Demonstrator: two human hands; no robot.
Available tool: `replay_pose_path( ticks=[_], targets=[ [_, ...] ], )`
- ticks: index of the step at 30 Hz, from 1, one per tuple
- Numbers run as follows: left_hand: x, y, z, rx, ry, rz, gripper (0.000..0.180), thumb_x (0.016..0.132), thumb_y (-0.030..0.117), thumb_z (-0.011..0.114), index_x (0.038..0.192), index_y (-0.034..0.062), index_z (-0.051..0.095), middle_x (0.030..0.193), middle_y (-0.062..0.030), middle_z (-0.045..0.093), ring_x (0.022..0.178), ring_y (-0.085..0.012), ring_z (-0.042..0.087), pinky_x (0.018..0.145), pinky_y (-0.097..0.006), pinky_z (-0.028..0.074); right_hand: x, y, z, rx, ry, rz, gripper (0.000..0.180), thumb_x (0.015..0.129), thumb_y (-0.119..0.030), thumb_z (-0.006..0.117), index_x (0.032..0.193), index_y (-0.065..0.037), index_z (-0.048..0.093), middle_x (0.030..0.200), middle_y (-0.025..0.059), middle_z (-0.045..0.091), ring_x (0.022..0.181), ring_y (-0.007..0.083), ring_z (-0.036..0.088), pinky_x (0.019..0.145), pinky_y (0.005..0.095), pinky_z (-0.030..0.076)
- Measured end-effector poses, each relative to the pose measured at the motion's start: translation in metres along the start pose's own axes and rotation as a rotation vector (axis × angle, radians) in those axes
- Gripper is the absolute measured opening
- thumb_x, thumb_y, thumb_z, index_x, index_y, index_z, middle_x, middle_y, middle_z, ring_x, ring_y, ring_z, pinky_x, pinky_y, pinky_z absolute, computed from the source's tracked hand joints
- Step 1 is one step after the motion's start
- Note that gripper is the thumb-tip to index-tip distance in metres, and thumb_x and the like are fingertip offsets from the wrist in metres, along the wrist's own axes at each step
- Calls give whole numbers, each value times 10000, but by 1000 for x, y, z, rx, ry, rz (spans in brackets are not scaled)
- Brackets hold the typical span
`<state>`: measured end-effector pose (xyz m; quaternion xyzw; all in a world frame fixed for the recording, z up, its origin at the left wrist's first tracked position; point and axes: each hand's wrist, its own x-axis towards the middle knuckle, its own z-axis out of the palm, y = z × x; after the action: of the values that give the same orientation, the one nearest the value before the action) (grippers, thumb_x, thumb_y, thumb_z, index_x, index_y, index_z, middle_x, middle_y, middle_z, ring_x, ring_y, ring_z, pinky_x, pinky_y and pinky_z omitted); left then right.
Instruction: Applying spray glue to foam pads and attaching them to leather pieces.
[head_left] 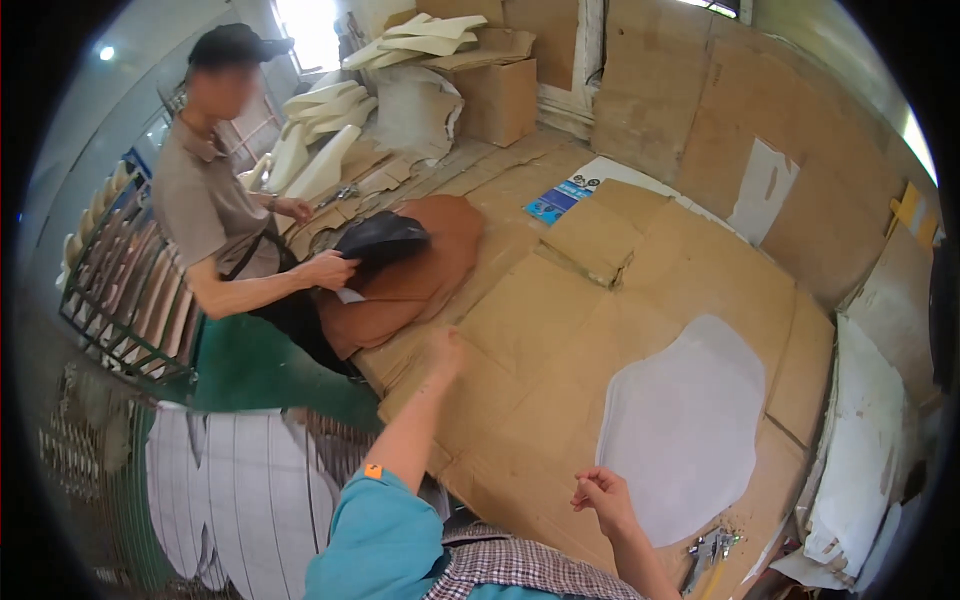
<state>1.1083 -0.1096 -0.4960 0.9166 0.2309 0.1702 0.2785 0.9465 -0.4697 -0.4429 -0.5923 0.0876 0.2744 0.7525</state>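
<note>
My left hand is stretched forward over the cardboard-covered table, near its left edge. Motion blurs its fingers. Beside the near left edge of a pale grey, rounded flat sheet is my right hand, its fingers curled and pressed together. Whatever they may hold is too small to make out. Brown leather-like pieces lie across the table to the left. A co-worker's hand holds a black curved piece above them.
Spray guns lie at the near right, by the grey sheet. The co-worker stands at the left side. Cream moulded pieces are piled at the back, near a cardboard box. A rack with long pale sheets stands lower left.
</note>
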Motion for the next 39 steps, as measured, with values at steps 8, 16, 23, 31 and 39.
replay_pose_path(
  ticks=[8, 16, 23, 31, 39],
  targets=[
    [123, -60, 6, 331, 101, 70, 361, 718, 129, 620, 1075, 94, 586, 1116, -101, 542, 1101, -312, 431, 946, -410, 354, 73, -22, 54, -58, 104, 91, 117, 864, -87, 532, 925, 10, 557, 688, 57, 575, 604, 130, 572, 536, 258, 491],
    [161, -96, 10, 157, -14, 198, 281, 728, 133, 617, 1008, 104, 618, 1168, -62, 513, 1192, -340, 356, 947, -462, 340, 125, -36, 76, -177, 116, 109, 119, 866, -72, 527, 941, 12, 562, 693, 61, 580, 608, 132, 579, 537, 253, 489],
    [200, -86, -30, -124, 227, 100, 128, 845, 136, 504, 855, 25, 568, 767, -187, 576, 739, -322, 567, 691, -387, 443, 138, -34, 94, -276, 41, 72, 134, 866, -89, 540, 959, 4, 566, 722, 58, 594, 620, 134, 594, 557, 248, 499],
    [108, 125, -144, -1713, -216, -90, 193, 920, 87, 431, 1081, 10, 506, 1036, -46, 569, 958, -138, 538, 837, -270, 427, 147, -29, 72, 164, 81, 58, 481, 890, -345, 519, 1237, -34, 400, 1052, 136, 556, 880, 200, 582, 735, 330, 500],
    [-44, 145, -99, -1868, -579, -583, 293, 923, 139, 422, 1189, 29, 476, 1194, -67, 531, 1094, -183, 504, 955, -337, 389, 109, -51, 42, 539, -139, 19, 822, 817, -651, 407, 1399, -134, 144, 1318, 190, 386, 1147, 331, 461, 930, 471, 398]
  ],
)
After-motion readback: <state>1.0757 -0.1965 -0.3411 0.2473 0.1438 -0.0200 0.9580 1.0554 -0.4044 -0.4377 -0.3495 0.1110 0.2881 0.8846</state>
